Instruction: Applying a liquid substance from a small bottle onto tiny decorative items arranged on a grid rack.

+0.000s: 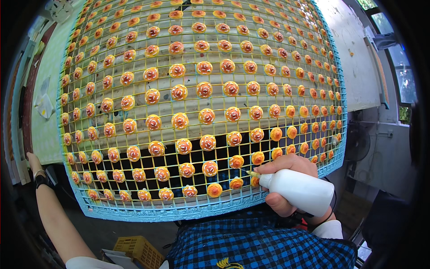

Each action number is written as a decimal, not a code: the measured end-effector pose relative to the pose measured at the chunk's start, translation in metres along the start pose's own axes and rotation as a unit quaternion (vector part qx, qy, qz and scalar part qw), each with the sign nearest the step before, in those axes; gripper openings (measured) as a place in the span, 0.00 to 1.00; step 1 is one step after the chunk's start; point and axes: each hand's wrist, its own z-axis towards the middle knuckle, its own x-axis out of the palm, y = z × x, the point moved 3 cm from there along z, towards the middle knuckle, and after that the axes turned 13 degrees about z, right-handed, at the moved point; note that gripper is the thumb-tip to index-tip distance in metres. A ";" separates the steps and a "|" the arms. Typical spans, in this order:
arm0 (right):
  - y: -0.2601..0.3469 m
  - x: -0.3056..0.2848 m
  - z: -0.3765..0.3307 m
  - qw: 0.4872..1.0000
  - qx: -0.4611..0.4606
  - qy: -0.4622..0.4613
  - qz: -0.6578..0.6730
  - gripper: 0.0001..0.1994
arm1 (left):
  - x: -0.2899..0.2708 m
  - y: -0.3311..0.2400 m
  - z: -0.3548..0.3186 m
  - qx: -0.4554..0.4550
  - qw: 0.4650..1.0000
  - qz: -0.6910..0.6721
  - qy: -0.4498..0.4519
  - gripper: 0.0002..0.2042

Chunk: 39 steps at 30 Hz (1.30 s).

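In my right hand (289, 172) is a white squeeze bottle (304, 190) with a thin pointed nozzle, tilted to the left. The nozzle tip is beside an orange-and-yellow flower-shaped piece (236, 162); whether it touches the piece I cannot tell. Rows of such small round pieces sit on a wire mesh rack (215, 214) with a light blue frame. White marks dot many of them, such as a flower piece (209, 168) just left of the nozzle. Several toward the lower right, like a plain flower piece (214, 190), show no white. My left hand (34, 162) is far left at the table edge, its fingers mostly hidden.
Under the rack lies a pale, paint-spotted surface. A green-topped table (49, 134) stands left, a white table (358, 85) right. Below are a yellow plastic crate (139, 251) and a blue-black checked apron (251, 242). A fan (358, 141) and windows are at the right.
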 end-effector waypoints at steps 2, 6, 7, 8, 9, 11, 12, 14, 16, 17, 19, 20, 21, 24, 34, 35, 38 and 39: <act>-0.001 0.001 -0.001 1.000 -0.002 -0.003 0.003 0.17 | 0.000 -0.002 -0.003 0.000 1.000 0.001 0.000 0.35; -0.001 0.001 0.000 1.000 -0.004 -0.004 0.011 0.17 | -0.005 -0.005 -0.001 -0.001 1.000 0.003 -0.002 0.35; -0.001 0.000 0.000 1.000 -0.003 -0.005 0.012 0.17 | -0.005 -0.005 -0.002 -0.001 1.000 0.003 -0.003 0.35; -0.002 0.000 0.000 1.000 -0.009 -0.002 0.008 0.17 | -0.005 -0.003 -0.003 0.000 1.000 0.003 -0.003 0.35; -0.001 0.000 0.000 1.000 -0.014 0.002 0.004 0.17 | -0.004 -0.004 -0.004 0.000 1.000 0.003 -0.003 0.35; -0.001 0.000 0.000 1.000 0.003 -0.005 0.015 0.17 | -0.005 -0.007 -0.006 0.000 1.000 0.004 -0.003 0.35; -0.001 0.000 -0.001 0.999 0.021 -0.011 0.026 0.17 | -0.005 -0.009 -0.008 0.000 1.000 0.004 -0.003 0.35; 0.000 0.001 -0.002 0.998 0.042 -0.024 0.039 0.17 | -0.006 -0.009 -0.013 0.000 1.000 0.003 -0.003 0.35; -0.001 0.001 -0.003 0.996 0.063 -0.037 0.052 0.17 | -0.006 -0.011 -0.017 0.000 1.000 0.003 -0.003 0.35; -0.001 0.001 -0.002 0.997 0.056 -0.033 0.048 0.17 | -0.006 -0.012 -0.019 0.000 1.000 0.003 -0.004 0.35; 0.000 0.001 -0.002 0.997 0.049 -0.029 0.043 0.17 | -0.005 -0.014 -0.024 -0.001 1.000 0.003 -0.004 0.35; 0.000 0.001 -0.003 0.996 0.057 -0.035 0.052 0.17 | -0.006 -0.013 -0.026 -0.001 1.000 0.002 -0.004 0.35; -0.001 0.000 -0.004 0.995 0.065 -0.040 0.061 0.17 | -0.007 -0.014 -0.027 -0.001 1.000 0.002 -0.004 0.35; -0.001 0.001 -0.006 0.990 0.087 -0.072 0.080 0.17 | -0.007 -0.017 -0.030 0.000 1.000 0.001 -0.005 0.35; -0.003 0.002 -0.007 0.990 0.084 -0.079 0.077 0.16 | -0.004 -0.014 -0.019 0.007 0.999 0.028 -0.028 0.35; -0.002 0.001 -0.006 0.991 0.084 -0.075 0.077 0.16 | -0.004 -0.012 -0.015 0.008 0.999 0.032 -0.031 0.35; -0.002 0.002 -0.007 0.990 0.088 -0.071 0.081 0.16 | -0.003 -0.007 -0.003 0.010 0.998 0.041 -0.040 0.35; -0.003 0.002 -0.007 0.989 0.093 -0.072 0.086 0.16 | -0.003 -0.005 0.001 0.010 0.998 0.041 -0.040 0.35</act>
